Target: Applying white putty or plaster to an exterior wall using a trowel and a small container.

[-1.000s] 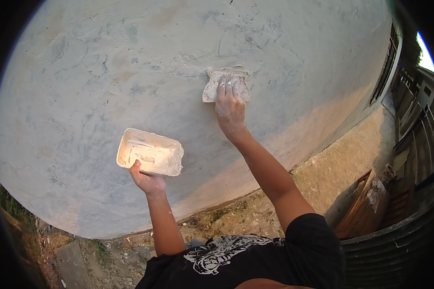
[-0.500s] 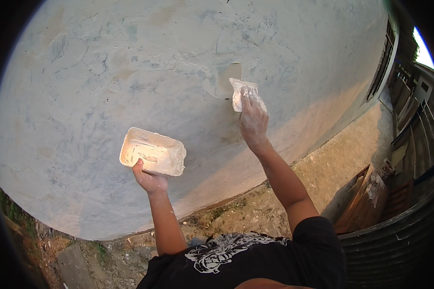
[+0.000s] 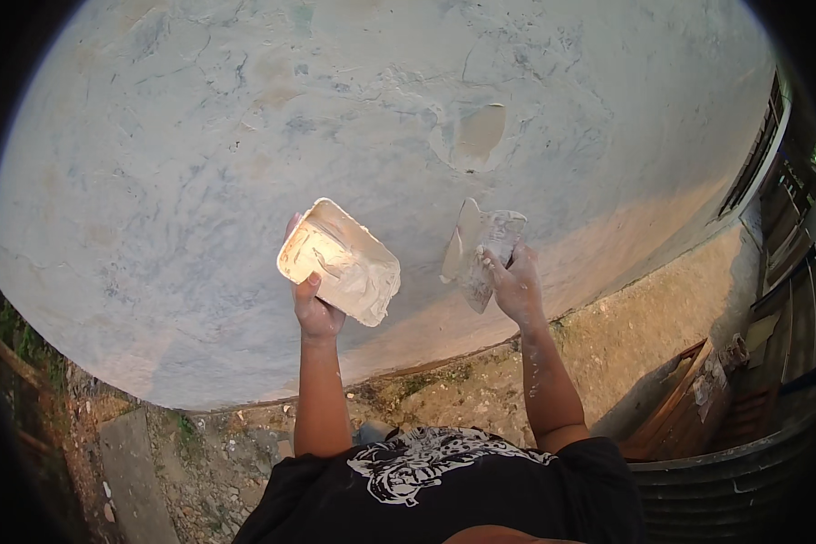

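So the person is standing right up against a big plastered wall (image 3: 245, 136), pale grey-blue with swirly trowel marks all over it and a few hairline cracks showing. There's one bare tan patch (image 3: 480, 131) higher up where the skim coat isn't covering, with a rough ring of filler around it.

The left hand (image 3: 315, 308) is gripping a shallow rectangular tub (image 3: 340, 263), thumb over the near rim and fingers wrapped under it, so the hand is closed tight on the tub. It's being held tilted, open side facing up and toward the person, and the inside is looking smeared with creamy putty.

The right hand (image 3: 517, 286) is clamping a flat putty blade (image 3: 476, 249) that's caked in white stuff, fingers curled around the lower part of it and the thumb pressing on its face. The blade is sitting just to the right of the tub, not touching it, and I can't tell whether its edge is actually on the wall or just off it. Both forearms have white splatter on them.

Down below, the wall is meeting a strip of bare dirt ground (image 3: 607, 344) with pebbles and a bit of green weed along the base. Off to the right there's a wooden frame (image 3: 680, 399) leaning, plus corrugated metal sheeting (image 3: 734, 490) curving along the bottom corner. The person is wearing a black printed shirt (image 3: 444, 490).
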The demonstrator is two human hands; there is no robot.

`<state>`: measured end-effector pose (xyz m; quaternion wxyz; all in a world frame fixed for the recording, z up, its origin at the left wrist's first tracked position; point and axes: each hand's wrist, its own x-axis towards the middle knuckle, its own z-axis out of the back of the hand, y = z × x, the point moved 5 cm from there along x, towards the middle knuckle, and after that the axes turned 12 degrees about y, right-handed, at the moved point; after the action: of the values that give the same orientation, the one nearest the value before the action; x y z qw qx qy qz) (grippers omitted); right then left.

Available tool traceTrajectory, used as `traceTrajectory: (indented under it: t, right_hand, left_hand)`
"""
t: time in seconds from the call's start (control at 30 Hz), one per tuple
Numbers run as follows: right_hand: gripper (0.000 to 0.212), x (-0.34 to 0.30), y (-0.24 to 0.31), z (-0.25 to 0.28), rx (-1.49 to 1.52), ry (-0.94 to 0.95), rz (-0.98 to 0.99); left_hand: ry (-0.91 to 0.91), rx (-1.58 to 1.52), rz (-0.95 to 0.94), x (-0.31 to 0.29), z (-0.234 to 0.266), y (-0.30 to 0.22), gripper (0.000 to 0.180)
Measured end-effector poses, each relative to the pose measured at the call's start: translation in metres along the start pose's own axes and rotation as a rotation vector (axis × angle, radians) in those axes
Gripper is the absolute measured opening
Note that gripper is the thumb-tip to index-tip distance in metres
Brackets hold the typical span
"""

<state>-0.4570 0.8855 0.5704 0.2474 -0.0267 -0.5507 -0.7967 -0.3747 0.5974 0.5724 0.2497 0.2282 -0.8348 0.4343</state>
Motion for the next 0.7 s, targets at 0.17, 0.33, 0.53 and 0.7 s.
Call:
traceTrajectory:
  t: [0.17, 0.33, 0.53, 0.7]
  right_hand:
    - [0.031, -0.009, 0.032, -0.006, 0.322, 0.069, 0.071]
    - [0.034, -0.008, 0.064, -0.038, 0.022, 0.024, 0.249]
    - [0.023, -0.003, 0.075, -0.059, -0.213, -0.037, 0.291]
    - [0.021, -0.005, 0.079, -0.064, -0.163, -0.004, 0.264]
  left_hand:
    - [0.165, 0.037, 0.078, 0.013, -0.01, 0.014, 0.096]
    - [0.262, 0.064, 0.095, 0.023, -0.032, 0.028, 0.107]
    - [0.249, 0.083, 0.128, 0.018, -0.049, 0.044, 0.108]
    - [0.218, 0.059, 0.163, 0.017, -0.048, 0.052, 0.105]
